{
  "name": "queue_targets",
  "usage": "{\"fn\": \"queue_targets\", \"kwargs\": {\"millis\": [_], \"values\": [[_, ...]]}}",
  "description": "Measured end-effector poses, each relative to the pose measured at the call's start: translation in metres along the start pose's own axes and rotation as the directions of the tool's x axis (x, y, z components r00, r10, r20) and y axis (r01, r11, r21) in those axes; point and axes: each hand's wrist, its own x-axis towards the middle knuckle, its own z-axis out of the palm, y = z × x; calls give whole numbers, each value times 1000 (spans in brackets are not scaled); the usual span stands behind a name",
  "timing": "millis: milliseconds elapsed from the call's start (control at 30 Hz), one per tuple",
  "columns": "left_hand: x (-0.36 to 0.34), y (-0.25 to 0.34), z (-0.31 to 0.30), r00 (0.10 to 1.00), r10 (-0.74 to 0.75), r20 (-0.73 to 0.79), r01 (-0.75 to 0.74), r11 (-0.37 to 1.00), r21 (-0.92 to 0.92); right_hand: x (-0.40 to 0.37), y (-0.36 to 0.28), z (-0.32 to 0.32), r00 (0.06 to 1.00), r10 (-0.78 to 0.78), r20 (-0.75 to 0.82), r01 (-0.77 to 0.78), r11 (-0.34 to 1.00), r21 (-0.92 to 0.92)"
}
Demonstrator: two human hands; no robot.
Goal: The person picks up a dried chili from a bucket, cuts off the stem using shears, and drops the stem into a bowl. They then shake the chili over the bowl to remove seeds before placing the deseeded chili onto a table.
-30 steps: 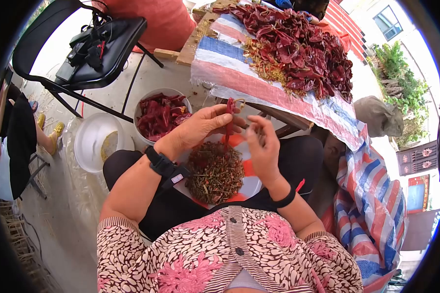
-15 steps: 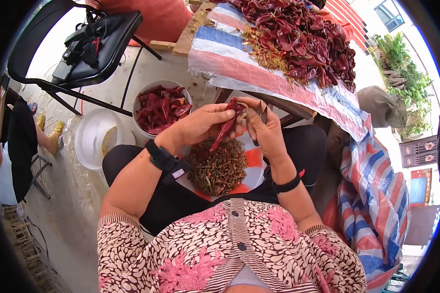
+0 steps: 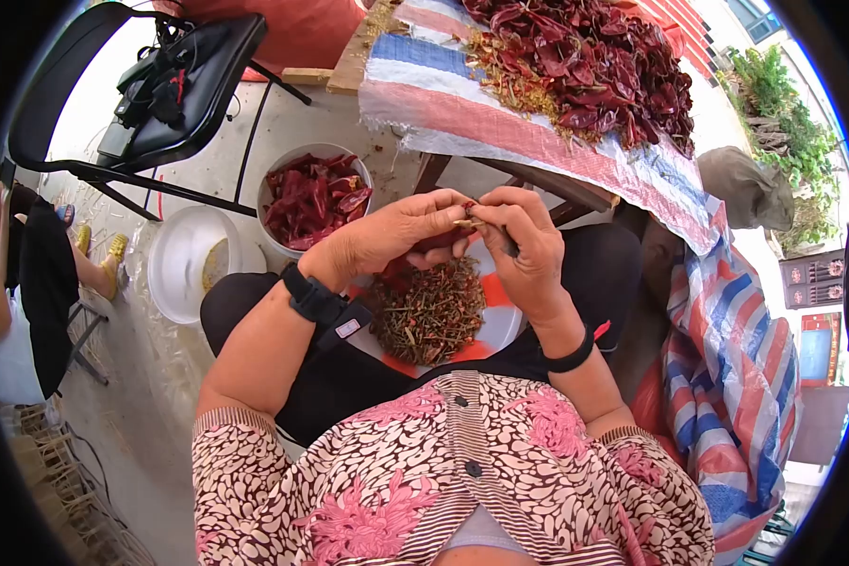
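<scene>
My left hand [image 3: 387,236] is closed around a dried red chili pepper [image 3: 431,256], its thumb and fingers near the stem end. Thumb and forefinger of my right hand [image 3: 530,250] pinch the pale stem [image 3: 468,223] at the pepper's top. Part of a dark tool [image 3: 510,247] shows inside the right hand; its blades are mostly hidden. Beneath both hands, a heap of cut stems [image 3: 429,321] lies in a red and white container [image 3: 502,325] on my lap.
A white bucket [image 3: 266,219] of dried chilies stands left of my hands, beside a white tub [image 3: 165,274]. Ahead, a striped sheet [image 3: 424,106] bears a large chili pile [image 3: 594,71]. A black chair [image 3: 198,123] stands at left, and another person's legs [image 3: 94,274] show beyond.
My right hand has turned and now pinches the stem end, and the dark tool's points no longer show. The pepper, earlier hanging in plain sight, is now mostly covered by the left hand.
</scene>
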Motion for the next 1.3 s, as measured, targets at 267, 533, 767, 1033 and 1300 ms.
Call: {"fn": "queue_targets", "kwargs": {"millis": [267, 533, 767, 1033, 1300], "values": [[-4, 1, 4, 1000, 4, 10, -5, 992, 123, -5, 3, 0, 986, 160, 44, -165, 972, 169], [-5, -1, 6, 995, 86, 59, -103, 876, 472, -9, -11, 1, 699, 626, 346, -663, 388, 640], [-8, 4, 12, 997, 75, -9, -57, 820, 569, -17, 3, -1, 538, 602, 590, -690, -88, 718], [-11, 1, 6, 997, 70, 29, -75, 830, 553, -29, 17, 4, 506, 421, 753, -595, -461, 658], [-17, 5, 4, 998, -22, 55, -16, 795, 607, -42, 21, 11, 498, 346, 795, -563, -569, 600]]}}
